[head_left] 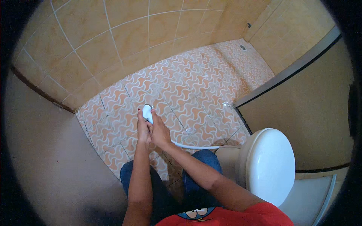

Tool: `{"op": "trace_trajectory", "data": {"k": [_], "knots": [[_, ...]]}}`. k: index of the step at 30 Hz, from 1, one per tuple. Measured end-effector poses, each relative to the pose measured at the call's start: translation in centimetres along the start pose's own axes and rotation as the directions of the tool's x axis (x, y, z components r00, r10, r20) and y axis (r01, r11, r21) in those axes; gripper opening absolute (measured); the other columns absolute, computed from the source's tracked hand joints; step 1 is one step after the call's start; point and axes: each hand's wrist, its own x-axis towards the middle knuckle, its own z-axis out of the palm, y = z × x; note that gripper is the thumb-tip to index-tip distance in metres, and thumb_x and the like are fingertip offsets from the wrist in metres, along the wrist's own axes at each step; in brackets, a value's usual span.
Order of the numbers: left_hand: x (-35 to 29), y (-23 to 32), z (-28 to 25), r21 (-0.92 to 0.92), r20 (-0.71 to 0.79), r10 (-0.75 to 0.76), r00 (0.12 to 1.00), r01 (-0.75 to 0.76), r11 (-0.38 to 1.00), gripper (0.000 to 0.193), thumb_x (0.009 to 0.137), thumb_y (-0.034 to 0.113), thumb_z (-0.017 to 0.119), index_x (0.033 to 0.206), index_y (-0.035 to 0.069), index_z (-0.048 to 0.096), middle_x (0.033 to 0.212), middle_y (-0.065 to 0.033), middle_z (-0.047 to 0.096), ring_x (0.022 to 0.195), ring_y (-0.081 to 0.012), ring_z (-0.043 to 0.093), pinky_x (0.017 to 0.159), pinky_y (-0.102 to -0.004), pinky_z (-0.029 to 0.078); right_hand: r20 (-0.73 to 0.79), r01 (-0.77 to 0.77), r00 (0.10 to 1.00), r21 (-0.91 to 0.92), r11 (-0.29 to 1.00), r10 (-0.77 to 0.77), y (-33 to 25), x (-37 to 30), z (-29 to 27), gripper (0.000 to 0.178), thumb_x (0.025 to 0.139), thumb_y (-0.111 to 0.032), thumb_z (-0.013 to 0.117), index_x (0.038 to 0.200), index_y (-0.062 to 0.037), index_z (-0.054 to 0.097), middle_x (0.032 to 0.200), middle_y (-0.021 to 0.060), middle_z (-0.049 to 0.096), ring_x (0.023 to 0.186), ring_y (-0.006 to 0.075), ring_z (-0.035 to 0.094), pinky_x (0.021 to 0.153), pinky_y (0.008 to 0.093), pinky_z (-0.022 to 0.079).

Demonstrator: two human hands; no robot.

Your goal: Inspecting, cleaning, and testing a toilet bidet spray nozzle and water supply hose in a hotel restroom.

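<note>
A white handheld bidet sprayer (147, 113) points away from me, low over the patterned floor. My right hand (160, 131) is closed round its handle. Pressed against it from the other side is my left hand (143, 127), with its fingers closed on the sprayer too. From beneath my right wrist a white hose (200, 146) runs right toward the toilet. Most of the handle is hidden by my palms and fingers. I cannot make out whether water is coming from the head.
A toilet with its white lid (272, 165) down stands close on my right. Behind it rises a framed shower partition (294, 94). Yellow tiled walls (128, 34) bound the far side, with a floor drain (243, 48) in the far corner. A plain grey surface (49, 150) lies left.
</note>
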Motion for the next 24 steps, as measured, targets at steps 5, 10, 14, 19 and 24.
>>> {"op": "trace_trajectory", "data": {"k": [5, 10, 14, 19, 24], "knots": [[0.3, -0.3, -0.9, 0.069, -0.037, -0.007, 0.999, 0.009, 0.998, 0.051, 0.084, 0.053, 0.033, 0.094, 0.007, 0.053, 0.070, -0.0022, 0.060, 0.031, -0.0031, 0.033, 0.029, -0.0171, 0.025, -0.003, 0.017, 1.000, -0.039, 0.999, -0.017, -0.7, -0.6, -0.7, 0.053, 0.082, -0.022, 0.048, 0.126, 0.0001, 0.026, 0.107, 0.0222, 0.046, 0.092, 0.0370, 0.050, 0.074, 0.0427, 0.042], [-0.8, 0.5, 0.3, 0.072, 0.020, -0.047, 0.999, 0.046, 0.996, 0.056, 0.083, 0.054, 0.032, 0.092, 0.004, 0.055, 0.079, -0.0058, 0.061, 0.046, -0.0060, 0.049, 0.039, -0.0170, 0.037, -0.068, 0.051, 0.996, -0.033, 0.998, -0.054, -0.5, -0.8, -0.7, 0.057, 0.082, -0.022, 0.048, 0.128, 0.0006, 0.022, 0.103, 0.0225, 0.047, 0.088, 0.0379, 0.051, 0.069, 0.0426, 0.042], [1.0, -0.4, -0.9, 0.049, 0.025, 0.006, 1.000, -0.007, 0.999, 0.057, 0.084, 0.052, 0.032, 0.097, 0.001, 0.054, 0.086, -0.0081, 0.060, 0.068, -0.0115, 0.057, 0.055, -0.0198, 0.045, -0.076, 0.090, 0.993, -0.044, 0.995, -0.094, -0.9, -0.8, -1.5, 0.059, 0.081, -0.021, 0.050, 0.128, -0.0005, 0.021, 0.100, 0.0218, 0.048, 0.084, 0.0376, 0.051, 0.067, 0.0424, 0.042], [-2.1, 1.2, 1.8, -0.078, 0.097, 0.211, 0.973, -0.204, 0.976, 0.060, 0.085, 0.053, 0.028, 0.099, 0.001, 0.054, 0.089, -0.0071, 0.060, 0.077, -0.0131, 0.056, 0.065, -0.0229, 0.043, -0.187, 0.378, 0.899, -0.126, 0.917, -0.396, -0.8, -0.3, -2.2, 0.064, 0.078, -0.022, 0.054, 0.130, -0.0038, 0.020, 0.097, 0.0199, 0.048, 0.084, 0.0356, 0.051, 0.066, 0.0408, 0.043], [-2.5, 1.2, 1.9, -0.082, 0.087, 0.232, 0.969, -0.225, 0.971, 0.059, 0.084, 0.054, 0.029, 0.099, 0.002, 0.054, 0.084, -0.0036, 0.060, 0.066, -0.0101, 0.053, 0.057, -0.0226, 0.042, -0.193, 0.396, 0.893, -0.087, 0.914, -0.406, -1.0, -0.4, -2.3, 0.064, 0.076, -0.022, 0.056, 0.128, -0.0043, 0.023, 0.098, 0.0186, 0.049, 0.085, 0.0347, 0.051, 0.068, 0.0399, 0.043]]}}
